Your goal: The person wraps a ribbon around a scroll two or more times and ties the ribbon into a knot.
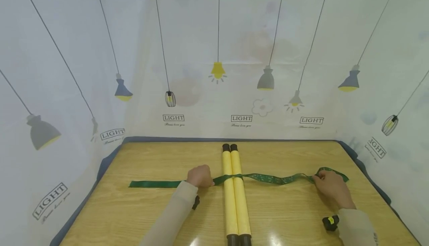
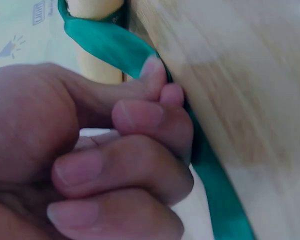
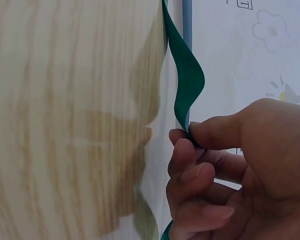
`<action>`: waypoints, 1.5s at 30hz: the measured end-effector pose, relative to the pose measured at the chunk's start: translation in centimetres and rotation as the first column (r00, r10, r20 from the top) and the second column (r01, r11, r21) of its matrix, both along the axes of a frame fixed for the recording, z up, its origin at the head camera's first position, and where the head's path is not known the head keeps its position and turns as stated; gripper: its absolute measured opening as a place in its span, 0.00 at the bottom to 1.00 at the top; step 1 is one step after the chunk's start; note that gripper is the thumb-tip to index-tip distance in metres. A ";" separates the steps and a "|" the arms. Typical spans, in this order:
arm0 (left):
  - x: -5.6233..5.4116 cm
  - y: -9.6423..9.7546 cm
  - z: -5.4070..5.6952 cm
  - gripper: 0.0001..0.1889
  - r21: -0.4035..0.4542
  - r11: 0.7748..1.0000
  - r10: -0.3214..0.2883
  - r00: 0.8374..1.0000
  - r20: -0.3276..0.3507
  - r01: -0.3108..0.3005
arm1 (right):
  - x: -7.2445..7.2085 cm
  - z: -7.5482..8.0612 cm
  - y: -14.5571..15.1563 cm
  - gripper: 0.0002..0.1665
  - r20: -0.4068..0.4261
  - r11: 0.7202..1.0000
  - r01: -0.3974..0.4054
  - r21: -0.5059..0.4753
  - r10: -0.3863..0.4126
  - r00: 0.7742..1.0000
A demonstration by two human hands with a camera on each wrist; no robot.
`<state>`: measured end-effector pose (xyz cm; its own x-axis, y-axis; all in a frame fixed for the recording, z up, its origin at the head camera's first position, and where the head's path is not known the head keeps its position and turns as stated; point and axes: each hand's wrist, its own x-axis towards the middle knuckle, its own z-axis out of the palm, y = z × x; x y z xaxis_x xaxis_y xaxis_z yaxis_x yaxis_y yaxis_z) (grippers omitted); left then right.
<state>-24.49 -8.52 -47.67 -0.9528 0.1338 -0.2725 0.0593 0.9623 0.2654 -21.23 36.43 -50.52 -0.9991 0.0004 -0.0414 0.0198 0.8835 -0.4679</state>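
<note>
Green ribbon (image 1: 268,179) pinched on both sides of two yellow tubes (image 1: 230,205)

The tubes lie side by side on the wood-grain bench (image 1: 134,220), running from the centre of the frame to the bottom edge, with black ends. The ribbon crosses them in the centre; whether it is knotted there, I cannot tell. The left hand (image 1: 200,176), just left of the tubes, grasps the ribbon between thumb and forefinger, a flat length trailing to the left. The right hand (image 1: 331,187), at lower right, pinches the other, twisted length, its tail showing past the fingers. Behind, the pale backdrop (image 1: 201,26) bears printed lamps.
</note>
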 end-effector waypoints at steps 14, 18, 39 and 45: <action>0.0 -1.1 -0.7 0.15 -0.114 0.989 -0.110 0.981 -0.158 0.093 | -0.3 0.8 -0.6 0.22 0.011 1.000 -0.007 -0.006 0.007 1.000; -0.4 -1.6 -1.1 0.13 0.112 0.979 -0.165 0.984 -0.059 0.171 | -0.5 0.5 -0.4 0.26 -0.009 1.000 0.007 -0.017 -0.007 1.000; -0.1 -2.0 1.1 0.18 0.503 0.818 -0.255 0.960 -0.118 0.279 | -1.7 3.0 -3.8 0.31 -0.016 0.701 0.077 -0.709 -0.126 0.992; 0.2 -1.7 1.3 0.17 0.543 0.796 -0.236 0.963 -0.130 0.268 | -2.4 3.9 -5.9 0.28 -0.040 0.675 -0.004 -0.738 -0.037 0.999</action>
<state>-24.34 -10.20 -46.40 -0.8749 0.4833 -0.0302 0.3085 0.6042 0.7347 -23.63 30.53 -46.57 -0.9999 0.0071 0.0116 -0.0094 0.2503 -0.9681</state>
